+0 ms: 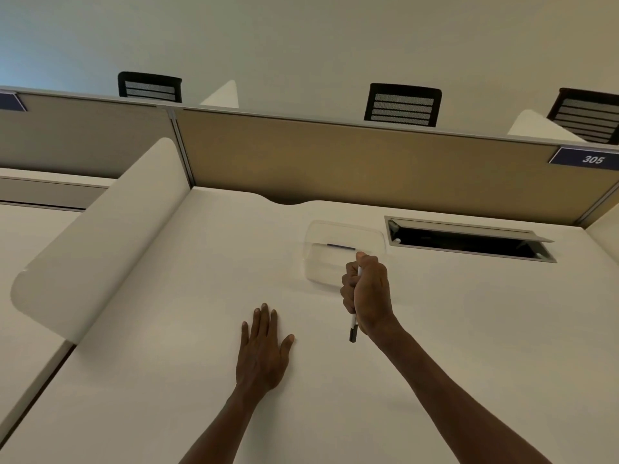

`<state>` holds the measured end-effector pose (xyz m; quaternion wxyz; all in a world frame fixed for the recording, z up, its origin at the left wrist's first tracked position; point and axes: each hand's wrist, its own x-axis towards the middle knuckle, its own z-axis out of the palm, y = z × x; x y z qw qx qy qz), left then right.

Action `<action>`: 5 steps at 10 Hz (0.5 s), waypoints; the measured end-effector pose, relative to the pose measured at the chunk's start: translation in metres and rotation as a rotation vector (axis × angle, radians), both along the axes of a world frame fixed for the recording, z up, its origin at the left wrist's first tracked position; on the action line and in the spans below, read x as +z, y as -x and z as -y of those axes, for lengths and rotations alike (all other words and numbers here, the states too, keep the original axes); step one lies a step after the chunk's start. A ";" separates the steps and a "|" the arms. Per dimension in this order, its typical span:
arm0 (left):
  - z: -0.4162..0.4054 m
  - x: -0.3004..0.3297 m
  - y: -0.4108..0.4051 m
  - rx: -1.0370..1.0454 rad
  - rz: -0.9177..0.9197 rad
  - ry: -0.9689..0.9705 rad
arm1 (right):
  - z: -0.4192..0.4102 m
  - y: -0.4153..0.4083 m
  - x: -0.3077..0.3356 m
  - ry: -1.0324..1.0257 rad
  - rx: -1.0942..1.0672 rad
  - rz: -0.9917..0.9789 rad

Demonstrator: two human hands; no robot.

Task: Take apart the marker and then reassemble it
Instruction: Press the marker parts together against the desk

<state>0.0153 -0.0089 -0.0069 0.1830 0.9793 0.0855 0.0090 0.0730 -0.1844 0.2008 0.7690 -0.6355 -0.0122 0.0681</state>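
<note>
One marker [353, 324] is all we've got, and it's clamped in our right hand [368, 293], fingers curled round the white barrel, dark cap end poking out below the fist, just in front of the clear tray [315, 252]. Left hand [263, 349] lies flat on the desk [167, 329], fingers spread, well left of the tray. We'd bring that hand over, pinch the cap, and pull straight. Count: two hands, one tray, three chairs [402, 105] beyond it.

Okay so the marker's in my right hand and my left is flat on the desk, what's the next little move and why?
Probably bring the left hand over to pinch the dark cap end of the marker that sticks out below the right hand. The right grip wraps the barrel, the left rests open on the desk, and the marker looks still in one piece.
</note>
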 end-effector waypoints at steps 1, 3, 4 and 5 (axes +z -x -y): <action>0.000 0.000 0.000 0.003 0.000 0.004 | 0.001 0.000 0.002 0.025 0.014 0.024; 0.000 0.000 0.000 0.002 0.002 0.014 | 0.001 0.000 0.005 0.109 0.041 0.086; 0.000 0.000 0.000 0.000 0.000 0.012 | 0.000 0.004 0.005 0.156 0.075 0.123; 0.000 0.000 0.000 0.001 0.001 0.012 | -0.002 0.006 0.005 0.219 0.084 0.154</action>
